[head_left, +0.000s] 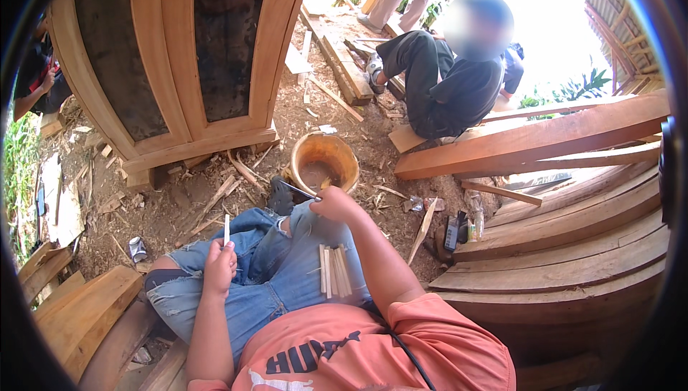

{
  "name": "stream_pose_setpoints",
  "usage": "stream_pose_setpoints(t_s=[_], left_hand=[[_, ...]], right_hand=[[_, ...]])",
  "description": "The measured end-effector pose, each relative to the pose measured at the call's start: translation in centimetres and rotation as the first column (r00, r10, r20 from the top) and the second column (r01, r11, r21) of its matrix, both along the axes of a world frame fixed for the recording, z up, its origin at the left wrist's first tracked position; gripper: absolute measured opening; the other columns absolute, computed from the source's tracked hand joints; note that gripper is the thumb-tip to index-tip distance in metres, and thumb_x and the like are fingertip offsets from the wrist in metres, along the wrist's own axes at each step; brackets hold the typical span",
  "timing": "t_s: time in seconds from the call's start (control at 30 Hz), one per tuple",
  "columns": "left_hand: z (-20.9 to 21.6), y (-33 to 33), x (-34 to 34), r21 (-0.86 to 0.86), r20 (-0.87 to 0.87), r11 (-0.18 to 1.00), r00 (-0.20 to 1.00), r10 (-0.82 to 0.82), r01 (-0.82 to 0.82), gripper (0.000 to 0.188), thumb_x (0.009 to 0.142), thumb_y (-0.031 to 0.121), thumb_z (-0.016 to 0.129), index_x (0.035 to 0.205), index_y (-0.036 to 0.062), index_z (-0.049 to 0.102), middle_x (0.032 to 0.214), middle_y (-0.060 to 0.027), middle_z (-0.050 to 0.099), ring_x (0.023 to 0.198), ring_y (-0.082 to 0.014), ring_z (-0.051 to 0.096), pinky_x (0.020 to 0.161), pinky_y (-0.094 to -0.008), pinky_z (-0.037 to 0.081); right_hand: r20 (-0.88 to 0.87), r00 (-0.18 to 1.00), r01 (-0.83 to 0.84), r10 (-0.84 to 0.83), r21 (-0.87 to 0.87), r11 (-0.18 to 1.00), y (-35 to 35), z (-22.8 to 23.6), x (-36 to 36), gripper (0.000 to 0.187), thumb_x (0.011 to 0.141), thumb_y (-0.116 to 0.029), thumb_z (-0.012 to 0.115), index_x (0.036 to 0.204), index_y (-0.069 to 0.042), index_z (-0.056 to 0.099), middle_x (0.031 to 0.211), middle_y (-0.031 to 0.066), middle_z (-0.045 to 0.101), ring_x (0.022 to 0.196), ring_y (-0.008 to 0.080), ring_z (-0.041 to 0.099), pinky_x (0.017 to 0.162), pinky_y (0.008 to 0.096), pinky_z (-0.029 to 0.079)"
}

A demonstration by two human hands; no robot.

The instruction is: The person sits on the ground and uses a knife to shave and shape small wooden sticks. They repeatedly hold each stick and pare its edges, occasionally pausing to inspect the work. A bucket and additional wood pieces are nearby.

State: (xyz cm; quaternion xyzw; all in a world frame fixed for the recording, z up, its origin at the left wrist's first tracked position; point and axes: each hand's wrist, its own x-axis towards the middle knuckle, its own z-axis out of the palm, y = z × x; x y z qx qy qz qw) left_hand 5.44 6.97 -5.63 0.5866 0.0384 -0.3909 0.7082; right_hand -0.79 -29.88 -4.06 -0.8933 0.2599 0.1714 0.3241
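Note:
In my left hand point(220, 269), a short pale wooden stick point(226, 229) is gripped upright between thumb and fingers. My right hand point(335, 204) is closed over my raised knee, around the end of a thin knife-like tool point(298, 190); its grey blade points up and left, and its handle is hidden by my fingers. On my jeans, below my right hand, lies a bunch of short, slim wooden sticks point(334, 272). Just beyond that hand stands a worn yellowish bucket point(347, 169) with some scraps inside.
A wooden frame with dark panels point(161, 54) rises at the far left. Thick beams point(537, 140) and stacked planks point(559, 269) lie on the right. A person in dark clothes point(459, 90) sits beyond the bucket. Shavings cover the dirt ground; a can point(137, 249) lies left.

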Motion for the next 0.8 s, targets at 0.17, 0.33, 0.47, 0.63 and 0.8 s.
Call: stream_pose_setpoints(t_s=[0.17, 0.33, 0.47, 0.63, 0.8], left_hand=[[0.12, -0.1, -0.1, 0.01, 0.017, 1.0, 1.0, -0.001, 0.001, 0.015, 0.113, 0.026, 0.055, 0.111, 0.0127, 0.047, 0.069, 0.0065, 0.04, 0.051, -0.0016, 0.03, 0.045, -0.0221, 0.022], [0.25, -0.17, -0.15, 0.012, 0.03, 1.0, 1.0, -0.002, 0.001, 0.015, 0.113, 0.026, 0.055, 0.111, 0.0127, 0.047, 0.068, 0.0069, 0.04, 0.05, -0.0013, 0.03, 0.044, -0.0218, 0.022], [0.13, -0.21, -0.07, 0.008, 0.019, 1.0, 1.0, -0.009, 0.009, 0.014, 0.113, 0.025, 0.055, 0.111, 0.0129, 0.047, 0.067, 0.0074, 0.04, 0.05, -0.0011, 0.03, 0.044, -0.0218, 0.022], [-0.29, 0.02, -0.1, -0.019, -0.011, 1.0, 1.0, 0.008, -0.008, 0.017, 0.112, 0.026, 0.059, 0.114, 0.0121, 0.049, 0.068, 0.0074, 0.041, 0.05, -0.0015, 0.032, 0.044, -0.0222, 0.023], [-0.42, -0.08, -0.01, -0.001, -0.002, 1.0, 1.0, -0.005, 0.005, 0.014, 0.113, 0.025, 0.055, 0.114, 0.0133, 0.048, 0.067, 0.0076, 0.039, 0.049, -0.0015, 0.03, 0.044, -0.0219, 0.022]], right_hand=[[-0.008, 1.0, 0.005, -0.005, -0.004, 1.0, 0.13, 0.28, 0.06, 0.047, 0.086, -0.031, 0.073, 0.117, 0.004, 0.076, 0.096, 0.0228, 0.079, 0.089, 0.0346, 0.077, 0.082, 0.0423, 0.059], [-0.013, 1.0, 0.001, -0.001, -0.003, 1.0, 0.23, 0.77, 0.16, 0.047, 0.085, -0.031, 0.072, 0.116, 0.005, 0.076, 0.096, 0.0245, 0.078, 0.09, 0.036, 0.076, 0.082, 0.0426, 0.059], [-0.004, 1.0, -0.01, 0.009, -0.014, 1.0, 0.14, 0.46, 0.12, 0.048, 0.085, -0.031, 0.072, 0.116, 0.005, 0.076, 0.098, 0.0255, 0.078, 0.091, 0.037, 0.076, 0.083, 0.0431, 0.059], [-0.007, 1.0, -0.008, 0.008, -0.005, 1.0, 0.12, 0.32, 0.2, 0.048, 0.085, -0.032, 0.072, 0.115, 0.005, 0.077, 0.1, 0.0255, 0.078, 0.093, 0.0373, 0.076, 0.084, 0.0431, 0.059], [-0.012, 1.0, -0.011, 0.011, -0.017, 1.0, 0.16, 0.38, 0.3, 0.048, 0.085, -0.032, 0.072, 0.115, 0.005, 0.077, 0.099, 0.0249, 0.078, 0.092, 0.0369, 0.076, 0.084, 0.0431, 0.059]])
